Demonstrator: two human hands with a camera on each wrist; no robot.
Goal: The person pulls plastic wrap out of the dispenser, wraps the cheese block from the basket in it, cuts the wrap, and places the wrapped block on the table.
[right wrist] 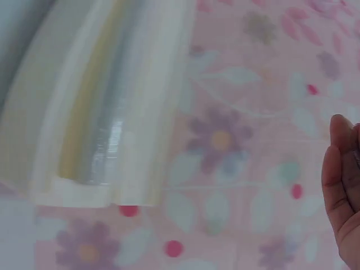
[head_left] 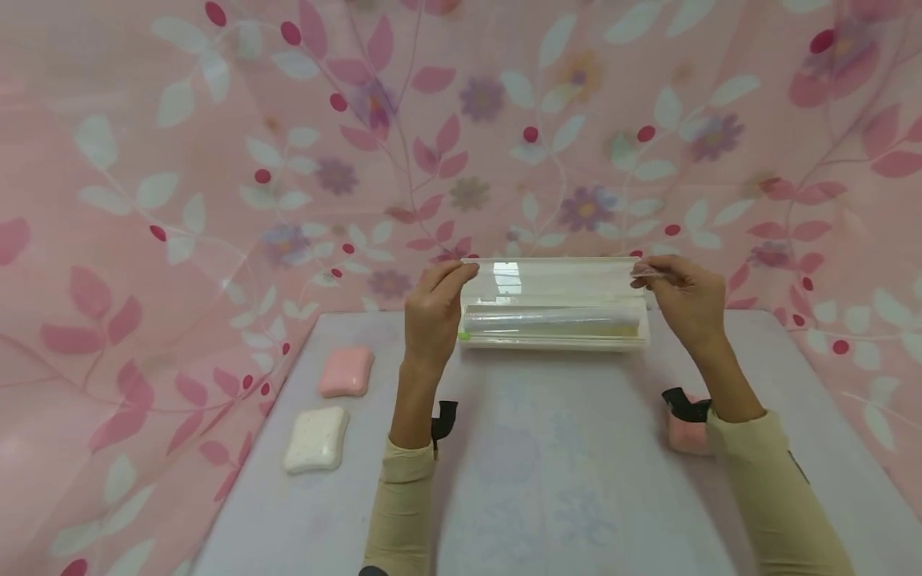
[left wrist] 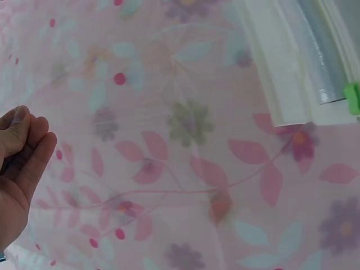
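Two hands are seen, set apart from each other at the far side of the table [head_left: 533, 480]. One piece of clear film [head_left: 650, 274] is pinched at its right end between the thumb and fingers of the right hand [head_left: 687, 296], and its left end is pinched by the left hand [head_left: 434, 308]. The film is held up at the far side of the table, along one open white box [head_left: 555, 343]. In that box one roll [head_left: 551, 318] of shiny wrap is laid lengthwise, with one yellow strip [right wrist: 93, 107] seen beside it, and one green tab [head_left: 464, 337] is set at the box's near left corner. Whether the film is joined to the roll cannot be told. Three pillow-shaped blocks are counted: one pink block [head_left: 346, 372] is placed on the left, one white block [head_left: 316, 439] is placed nearer on the same side, and a second pink block [head_left: 686, 436] is partly covered on the right by one of two black mounts [head_left: 687, 406] worn at the wrists. Two beige sleeves [head_left: 399, 500] are worn. The far background is filled by pink cloth [head_left: 432, 120], printed with leaves, flowers and red berries
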